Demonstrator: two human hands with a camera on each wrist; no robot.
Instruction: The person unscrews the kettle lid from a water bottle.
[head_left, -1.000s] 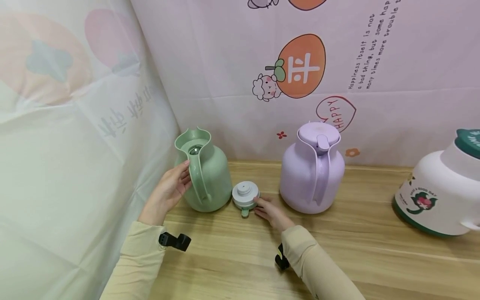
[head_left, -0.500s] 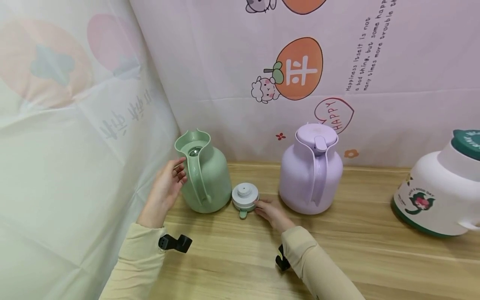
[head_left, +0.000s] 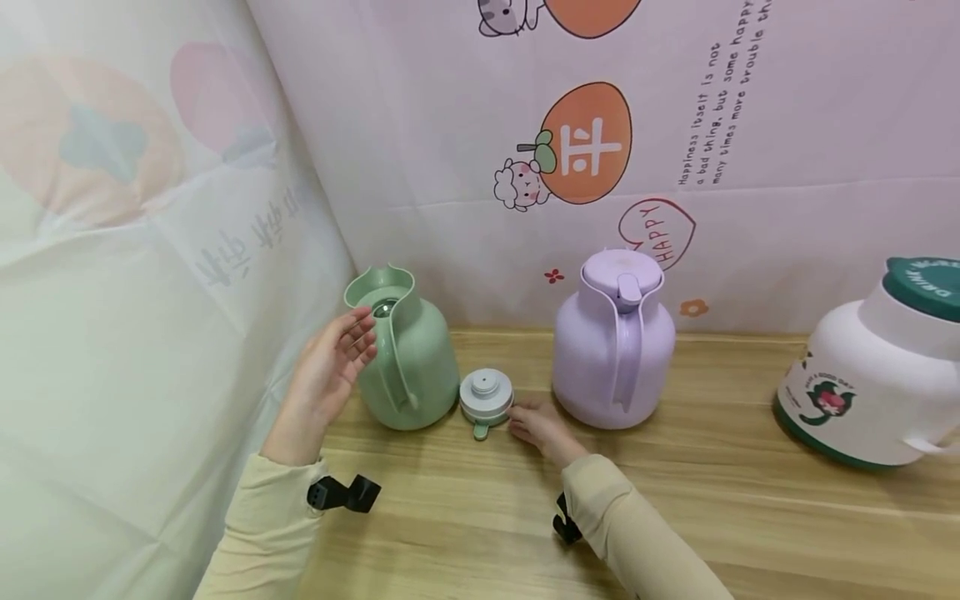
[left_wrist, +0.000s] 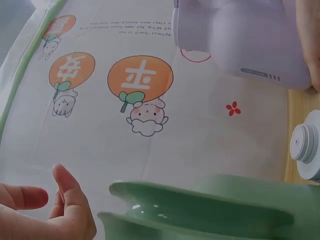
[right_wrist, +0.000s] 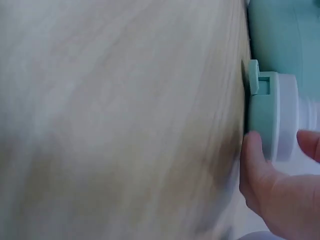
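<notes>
A green thermos jug (head_left: 427,358) stands upright on the table at left centre, its top uncovered and its inner mouth showing. My left hand (head_left: 322,383) is raised beside its handle, fingers loosely bent and holding nothing; the left wrist view shows the thumb and fingers apart. To the jug's right lies a thermos lid (head_left: 486,392), white stopper side up, with a green tab toward me. My right hand (head_left: 543,429) has its fingertips at the lid's right side. In the right wrist view, a fingertip (right_wrist: 254,142) meets the lid's green rim, while the thumb stands apart from it.
A purple thermos jug (head_left: 611,358) with its lid on stands just behind my right hand. At the far right is a white jug (head_left: 862,375) with a green top. A printed cloth (head_left: 420,150) hangs behind the wooden table (head_left: 450,517) and along its left side.
My left hand has drawn away from the green jug's handle, a little to the left. My right hand stays at the lid's side. The head view has shifted slightly.
</notes>
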